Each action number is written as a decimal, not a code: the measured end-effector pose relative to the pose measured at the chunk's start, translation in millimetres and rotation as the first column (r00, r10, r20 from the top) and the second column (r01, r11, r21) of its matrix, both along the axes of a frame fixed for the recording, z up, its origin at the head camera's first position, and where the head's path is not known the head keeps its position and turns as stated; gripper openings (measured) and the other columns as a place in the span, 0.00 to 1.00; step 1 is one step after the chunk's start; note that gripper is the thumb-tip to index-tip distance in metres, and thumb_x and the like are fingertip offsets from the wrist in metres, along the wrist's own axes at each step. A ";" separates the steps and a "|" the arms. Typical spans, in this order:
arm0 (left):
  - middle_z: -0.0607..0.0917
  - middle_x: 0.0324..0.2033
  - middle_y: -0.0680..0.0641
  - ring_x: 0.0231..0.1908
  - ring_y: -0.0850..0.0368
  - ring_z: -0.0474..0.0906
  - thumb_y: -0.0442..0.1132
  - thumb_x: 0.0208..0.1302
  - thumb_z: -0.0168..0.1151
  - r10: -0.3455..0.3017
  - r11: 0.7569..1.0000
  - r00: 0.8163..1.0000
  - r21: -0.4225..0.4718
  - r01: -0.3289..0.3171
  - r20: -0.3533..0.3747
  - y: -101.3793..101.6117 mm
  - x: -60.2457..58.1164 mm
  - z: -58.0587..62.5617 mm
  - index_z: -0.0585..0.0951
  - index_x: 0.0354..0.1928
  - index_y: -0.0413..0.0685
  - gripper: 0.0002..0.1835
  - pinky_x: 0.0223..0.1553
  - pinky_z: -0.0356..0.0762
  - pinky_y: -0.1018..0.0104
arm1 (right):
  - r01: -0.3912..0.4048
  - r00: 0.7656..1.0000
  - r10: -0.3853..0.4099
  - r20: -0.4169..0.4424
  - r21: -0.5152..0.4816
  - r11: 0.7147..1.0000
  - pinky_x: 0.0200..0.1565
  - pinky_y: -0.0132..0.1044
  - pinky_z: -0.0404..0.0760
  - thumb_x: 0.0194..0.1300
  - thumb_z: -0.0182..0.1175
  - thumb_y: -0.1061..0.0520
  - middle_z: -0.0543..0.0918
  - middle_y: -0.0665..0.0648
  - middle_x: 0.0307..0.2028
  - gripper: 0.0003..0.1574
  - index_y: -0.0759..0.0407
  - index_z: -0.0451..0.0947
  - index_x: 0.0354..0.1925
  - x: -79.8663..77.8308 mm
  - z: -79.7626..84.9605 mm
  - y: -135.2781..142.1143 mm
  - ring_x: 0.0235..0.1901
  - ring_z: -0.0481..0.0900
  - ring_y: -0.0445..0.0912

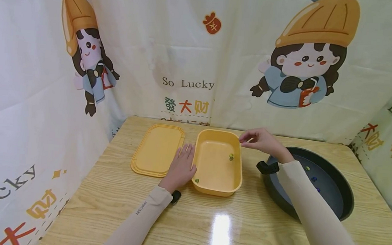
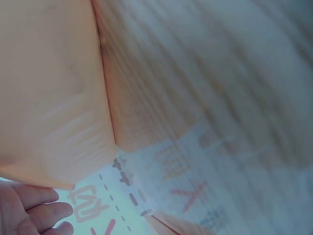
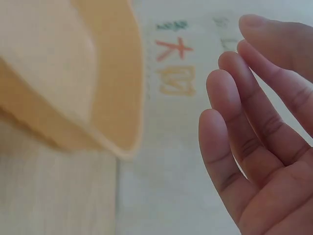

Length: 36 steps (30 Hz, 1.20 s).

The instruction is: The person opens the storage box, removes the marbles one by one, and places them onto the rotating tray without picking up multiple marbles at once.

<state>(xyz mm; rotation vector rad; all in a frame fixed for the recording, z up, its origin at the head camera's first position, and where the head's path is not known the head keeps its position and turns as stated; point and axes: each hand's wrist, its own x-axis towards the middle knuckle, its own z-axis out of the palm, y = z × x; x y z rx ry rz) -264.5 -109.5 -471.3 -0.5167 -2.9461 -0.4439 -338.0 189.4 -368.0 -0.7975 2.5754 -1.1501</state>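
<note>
A yellow plastic box [image 1: 216,188] stands in the middle of the wooden table, with small greenish glass marbles [image 1: 231,157] inside, one of them near its front left corner. My left hand [image 1: 181,164] lies with straight fingers along the box's left wall. At the back right rim hovers my right hand [image 1: 258,139], its fingers loosely bent. The right wrist view shows those fingers [image 3: 225,93] holding nothing, beside the box wall. To the right sits a dark round pan [image 1: 330,204] with a yellow-green marble [image 1: 307,169] and blue marbles [image 1: 314,179] in it; my right forearm crosses over it.
A flat yellow lid [image 1: 158,150] lies on the table left of the box. The pan's black handle [image 1: 267,167] points toward the box. A printed cloth [image 1: 189,40] hangs behind the table and down its sides.
</note>
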 end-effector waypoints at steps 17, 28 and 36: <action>0.57 0.70 0.36 0.72 0.43 0.48 0.41 0.67 0.45 -0.004 1.000 1.000 0.010 0.004 -0.028 -0.1 1.4 1.2 0.52 0.71 0.33 0.34 0.73 0.42 0.49 | -0.237 0.969 0.234 0.080 0.039 0.971 0.40 0.33 0.81 0.58 0.65 0.60 0.85 0.56 0.34 0.11 0.65 0.82 0.40 -6.0 -34.1 -81.2 0.34 0.80 0.41; 0.57 0.71 0.38 0.73 0.45 0.49 0.45 0.68 0.46 0.015 0.998 1.000 -0.061 -0.017 -0.023 1.6 -0.2 3.3 0.53 0.71 0.35 0.35 0.73 0.43 0.50 | -0.391 0.917 0.383 0.108 0.067 0.918 0.40 0.29 0.80 0.56 0.64 0.65 0.85 0.59 0.33 0.10 0.69 0.82 0.38 -7.5 -57.9 -111.2 0.32 0.79 0.35; 0.59 0.70 0.38 0.72 0.45 0.50 0.45 0.69 0.45 0.015 0.998 0.999 -0.060 -0.017 -0.038 1.3 -0.8 3.1 0.54 0.71 0.34 0.33 0.72 0.44 0.50 | -0.486 0.868 0.469 0.161 0.090 0.869 0.37 0.25 0.79 0.55 0.65 0.65 0.85 0.59 0.31 0.07 0.68 0.83 0.35 -7.8 -72.1 -122.2 0.28 0.77 0.32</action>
